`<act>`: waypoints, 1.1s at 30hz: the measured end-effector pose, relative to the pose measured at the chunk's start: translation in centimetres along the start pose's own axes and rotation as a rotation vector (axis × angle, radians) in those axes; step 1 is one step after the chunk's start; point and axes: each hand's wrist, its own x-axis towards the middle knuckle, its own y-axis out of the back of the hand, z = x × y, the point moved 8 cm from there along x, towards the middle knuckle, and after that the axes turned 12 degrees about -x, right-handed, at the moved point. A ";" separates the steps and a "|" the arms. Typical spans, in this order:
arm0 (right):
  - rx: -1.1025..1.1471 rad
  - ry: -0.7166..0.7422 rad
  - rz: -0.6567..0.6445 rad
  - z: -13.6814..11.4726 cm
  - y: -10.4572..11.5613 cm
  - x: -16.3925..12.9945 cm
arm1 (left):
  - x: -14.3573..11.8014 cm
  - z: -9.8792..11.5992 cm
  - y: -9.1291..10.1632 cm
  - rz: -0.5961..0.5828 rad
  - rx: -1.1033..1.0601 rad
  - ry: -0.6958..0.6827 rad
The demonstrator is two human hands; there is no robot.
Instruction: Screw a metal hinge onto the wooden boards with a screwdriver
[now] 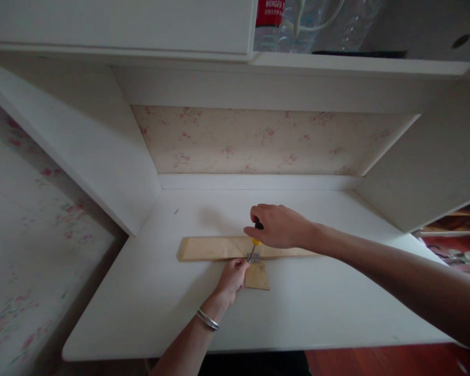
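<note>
My right hand (pixel 280 225) is closed round the handle of a screwdriver (pixel 256 242) with black and yellow parts. Its thin shaft slants down to a small metal hinge (pixel 253 258). The hinge lies across the joint between a long wooden board (pixel 211 248) and a short wooden piece (pixel 257 277) on the near side. Beside the hinge's left edge, the fingertips of my left hand (pixel 233 278) are pinched together close to the screwdriver tip. Whatever sits between those fingertips is too small to make out.
The wood lies on a white desk (pixel 149 303) with side panels left and right. Overhead, an open compartment holds plastic bottles (pixel 309 26) beside a white cabinet door (pixel 117 26). A small dark mark or scrap (pixel 176 211) shows on the desktop.
</note>
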 end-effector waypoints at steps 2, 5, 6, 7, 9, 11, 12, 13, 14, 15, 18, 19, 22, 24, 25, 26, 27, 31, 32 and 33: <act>0.011 0.044 0.008 -0.2 0.0 0.0 | 0.1 0.0 0.0 0.002 0.000 -0.010; 0.057 0.066 0.057 -0.4 0.3 -0.2 | 0.1 -0.1 0.0 -0.005 -0.007 -0.007; 0.059 0.044 0.063 -0.2 0.3 -0.2 | 0.1 -0.1 -0.1 -0.007 -0.010 -0.007; 0.051 0.021 0.058 -0.1 0.2 -0.2 | 0.1 0.0 -0.1 -0.008 -0.013 -0.006; 0.017 0.010 0.042 0.0 0.0 -0.1 | 0.0 0.1 -0.1 -0.006 -0.010 -0.005; 0.001 0.045 0.040 -0.3 0.0 -0.1 | -0.1 0.1 -0.1 0.004 0.000 -0.001; 0.006 0.063 0.046 -0.4 0.1 -0.1 | -0.1 0.1 0.0 0.007 0.004 0.001; 0.015 0.074 0.052 -0.5 0.1 -0.1 | 0.0 0.1 0.0 0.010 0.006 0.001; 0.025 0.076 0.053 -0.4 0.2 -0.1 | 0.0 0.1 0.0 0.010 0.006 -0.001; 0.032 0.068 0.050 -0.3 0.1 -0.1 | 0.0 0.0 0.1 0.010 0.004 -0.005; 0.039 0.035 0.042 -0.1 0.1 0.0 | 0.2 -0.2 0.1 0.007 0.005 -0.009; 0.036 0.036 0.041 -0.1 0.0 0.0 | 0.2 -0.2 0.1 0.008 0.007 -0.009; 0.063 0.054 0.058 -0.3 0.2 -0.2 | 0.3 -0.3 0.2 0.011 0.014 -0.017; 0.092 0.040 0.074 -0.2 0.5 -0.3 | 0.3 -0.2 0.2 0.010 0.016 -0.025; 0.095 0.031 0.071 -0.2 0.5 -0.3 | 0.3 -0.2 0.2 0.010 0.016 -0.026; 0.089 0.024 0.062 -0.1 0.4 -0.3 | 0.3 -0.2 0.2 0.012 0.015 -0.025; 0.074 0.023 0.048 -0.1 0.3 -0.3 | 0.3 -0.3 0.2 0.011 0.013 -0.023; 0.031 0.061 0.045 -0.1 0.0 0.0 | 0.2 -0.3 0.2 0.002 0.005 -0.012; 0.039 0.077 0.058 -0.1 0.1 0.0 | 0.2 -0.2 0.2 0.001 0.009 -0.014; 0.053 0.092 0.069 -0.2 0.2 0.0 | 0.1 -0.2 0.2 0.003 0.015 -0.018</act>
